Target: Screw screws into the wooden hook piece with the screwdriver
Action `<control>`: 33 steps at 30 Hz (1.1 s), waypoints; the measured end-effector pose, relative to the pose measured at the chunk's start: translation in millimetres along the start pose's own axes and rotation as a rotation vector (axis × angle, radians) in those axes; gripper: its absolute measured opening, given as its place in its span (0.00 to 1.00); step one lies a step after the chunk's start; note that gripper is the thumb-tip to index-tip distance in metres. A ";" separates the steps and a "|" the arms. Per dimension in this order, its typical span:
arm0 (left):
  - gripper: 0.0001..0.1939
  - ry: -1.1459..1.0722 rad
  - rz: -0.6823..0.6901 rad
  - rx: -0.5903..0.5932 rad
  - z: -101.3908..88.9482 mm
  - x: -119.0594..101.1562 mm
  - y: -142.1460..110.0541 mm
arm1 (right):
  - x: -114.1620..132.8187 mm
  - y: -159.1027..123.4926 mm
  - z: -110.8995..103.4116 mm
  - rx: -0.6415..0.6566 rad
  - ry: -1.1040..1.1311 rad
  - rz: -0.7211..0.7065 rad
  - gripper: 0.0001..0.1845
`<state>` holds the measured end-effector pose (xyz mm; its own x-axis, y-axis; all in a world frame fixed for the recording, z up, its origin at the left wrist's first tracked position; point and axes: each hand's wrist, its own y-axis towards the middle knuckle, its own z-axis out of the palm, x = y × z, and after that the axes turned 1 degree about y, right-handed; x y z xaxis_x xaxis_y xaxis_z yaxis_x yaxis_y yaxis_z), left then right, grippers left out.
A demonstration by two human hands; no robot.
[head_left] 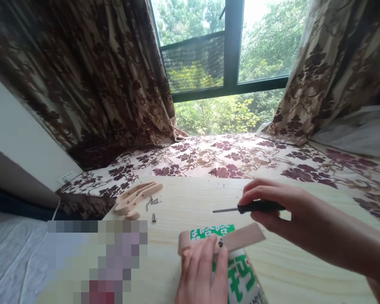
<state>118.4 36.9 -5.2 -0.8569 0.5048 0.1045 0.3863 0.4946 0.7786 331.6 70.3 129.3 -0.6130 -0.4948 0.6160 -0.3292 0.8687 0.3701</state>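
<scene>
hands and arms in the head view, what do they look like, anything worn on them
The left hand and right hand are ungloved, with slim fingers and no rings visible. The right forearm shows no sleeve or watch. The left forearm is out of view.

Tabletop (193,202) near; ledge (202,154) past its far edge; window (231,55) behind ledge, between left curtain (120,76) and right curtain (313,80). On tabletop's far left: parts (141,195) grouped together, screws (152,203) just right of them. Near middle: packet (242,274), strip (245,239) lying across it, left hand (205,268) over both. Beyond strip's right end: right hand (270,198), screwdriver (248,206) in it above tabletop, tip pointing left.
</scene>
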 end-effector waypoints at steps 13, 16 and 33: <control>0.29 -0.049 0.008 -0.159 19.3 -1.4 3.1 | 12.2 11.5 21.5 -0.129 0.114 -0.076 0.16; 0.29 0.007 0.115 -0.064 15.1 4.9 1.1 | 21.3 15.8 24.6 -0.072 0.059 -0.107 0.17; 0.13 -0.026 -0.039 -0.328 35.6 -4.3 3.7 | 27.0 21.5 33.6 -0.003 0.032 -0.084 0.15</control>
<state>135.6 61.8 -24.8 -0.8581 0.5101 0.0585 0.2196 0.2616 0.9398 283.9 76.5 130.5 -0.5599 -0.5665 0.6047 -0.3762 0.8240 0.4237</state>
